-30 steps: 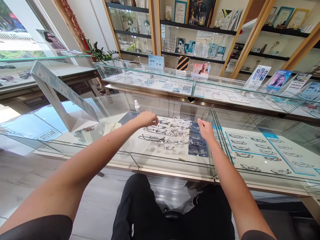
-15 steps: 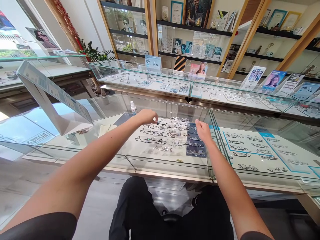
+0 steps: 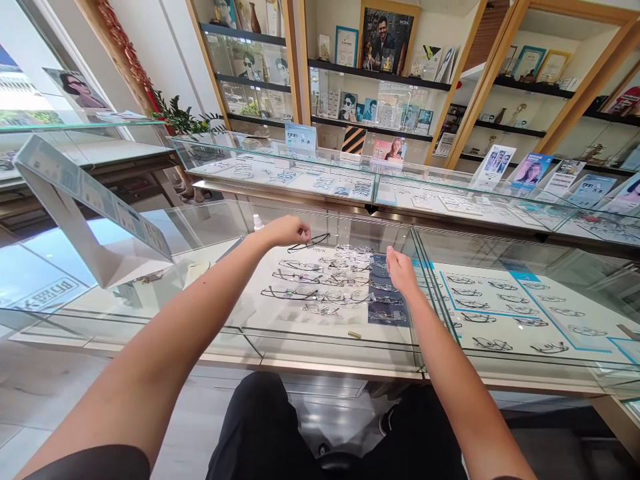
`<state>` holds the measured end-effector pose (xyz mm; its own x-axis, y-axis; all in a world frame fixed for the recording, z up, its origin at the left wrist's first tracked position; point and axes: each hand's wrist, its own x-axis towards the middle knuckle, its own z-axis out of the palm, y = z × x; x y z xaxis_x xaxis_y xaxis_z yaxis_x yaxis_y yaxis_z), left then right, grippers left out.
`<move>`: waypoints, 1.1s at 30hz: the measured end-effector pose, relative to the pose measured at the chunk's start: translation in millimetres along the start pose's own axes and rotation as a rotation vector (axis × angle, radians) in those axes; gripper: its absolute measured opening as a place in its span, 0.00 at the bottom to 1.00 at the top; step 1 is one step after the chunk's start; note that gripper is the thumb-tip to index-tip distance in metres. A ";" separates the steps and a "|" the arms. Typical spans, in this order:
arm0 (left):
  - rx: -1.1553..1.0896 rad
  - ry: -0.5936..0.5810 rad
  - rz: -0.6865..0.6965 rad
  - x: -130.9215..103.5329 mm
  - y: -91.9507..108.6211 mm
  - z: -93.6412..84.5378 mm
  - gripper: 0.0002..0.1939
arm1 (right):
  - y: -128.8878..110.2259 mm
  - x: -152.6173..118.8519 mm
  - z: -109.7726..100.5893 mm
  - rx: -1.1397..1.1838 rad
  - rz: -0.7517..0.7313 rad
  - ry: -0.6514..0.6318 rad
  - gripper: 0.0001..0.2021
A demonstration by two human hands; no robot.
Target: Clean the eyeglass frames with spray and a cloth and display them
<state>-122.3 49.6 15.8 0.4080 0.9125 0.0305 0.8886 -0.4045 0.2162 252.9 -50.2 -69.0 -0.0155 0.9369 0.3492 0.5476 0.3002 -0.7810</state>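
Note:
My left hand is closed on a dark-framed pair of glasses, held tilted above the back of the display case. Below it, several more pairs of glasses lie in rows on the white base, their temples pointing left. My right hand is closed with the thumb uppermost, over the dark blue panel on the right of these rows. What its fingers hold, if anything, is hidden.
A glass divider stands just right of my right forearm, with more glasses beyond it. On the left are a tilted display stand and a white bottle. Another glass case runs behind.
My left hand has raised the glasses off the back row, and they are now tilted in the air. My right hand stays closed near the same spot. The view has tipped upward slightly.

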 end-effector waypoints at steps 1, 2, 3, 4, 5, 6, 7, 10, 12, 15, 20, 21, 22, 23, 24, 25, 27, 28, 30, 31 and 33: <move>-0.106 0.040 0.012 -2.0 4.0 -4.4 0.15 | -3.1 1.5 1.0 0.032 0.017 0.000 0.36; -0.230 0.085 0.027 -3.7 9.9 -7.6 0.16 | -6.8 3.3 2.1 0.066 0.031 0.000 0.36; -0.359 0.134 0.043 -4.7 17.6 -9.3 0.17 | -11.1 5.6 3.1 0.097 0.036 -0.002 0.36; -0.487 0.182 0.060 -4.8 26.8 -9.4 0.18 | -15.8 8.4 4.0 0.118 0.023 -0.014 0.36; -0.611 0.227 0.072 -4.2 37.1 -8.0 0.19 | -20.6 11.9 4.9 0.132 -0.001 -0.024 0.35; -0.729 0.263 0.082 -2.8 48.2 -5.1 0.19 | -25.5 15.9 5.8 0.142 -0.030 -0.035 0.34; -0.839 0.289 0.088 -0.9 59.6 -1.0 0.20 | -30.0 20.6 6.7 0.150 -0.060 -0.045 0.33; -1.116 0.327 0.090 5.6 91.6 16.6 0.22 | -40.2 36.0 11.0 0.195 -0.113 -0.057 0.30; -1.259 0.336 0.091 8.7 108.0 30.8 0.25 | -43.2 44.0 14.9 0.281 -0.093 -0.053 0.29; -1.415 0.350 0.087 10.0 122.5 51.9 0.27 | -43.0 46.4 21.2 0.451 -0.020 -0.058 0.31; -1.520 0.373 0.067 4.4 125.3 73.5 0.26 | -42.4 30.6 29.9 0.546 0.004 -0.093 0.27; -1.511 0.373 0.069 2.7 124.5 74.8 0.25 | -43.6 27.2 31.4 0.543 -0.002 -0.108 0.26; -1.499 0.371 0.075 1.0 123.7 75.4 0.24 | -45.2 24.2 32.8 0.533 -0.009 -0.124 0.25; -1.485 0.369 0.082 -0.7 123.3 75.5 0.24 | -47.0 21.8 33.9 0.519 -0.017 -0.137 0.25; -1.476 0.364 0.090 -2.2 123.1 75.3 0.24 | -48.8 19.8 34.7 0.505 -0.023 -0.148 0.24; -1.468 0.361 0.094 -3.6 123.3 75.1 0.23 | -50.5 18.4 35.1 0.494 -0.027 -0.153 0.23; -1.448 0.353 0.095 -5.8 124.7 75.0 0.24 | -53.0 16.6 34.8 0.487 -0.028 -0.149 0.23; -1.438 0.347 0.094 -6.7 125.6 75.2 0.24 | -53.6 16.1 34.2 0.486 -0.027 -0.142 0.23; -1.422 0.335 0.091 -7.8 127.8 75.8 0.25 | -53.7 15.4 32.8 0.478 -0.027 -0.137 0.23; -1.417 0.331 0.090 -8.1 128.8 76.1 0.25 | -53.4 15.1 32.2 0.472 -0.029 -0.137 0.23; -1.406 0.328 0.096 -8.1 130.4 77.0 0.25 | -52.7 14.8 31.7 0.465 -0.038 -0.134 0.22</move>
<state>6.4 -15.2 -31.4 0.2162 0.9364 0.2765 -0.1552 -0.2466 0.9566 197.3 -46.5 -39.0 -0.1523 0.9295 0.3358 0.1127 0.3539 -0.9285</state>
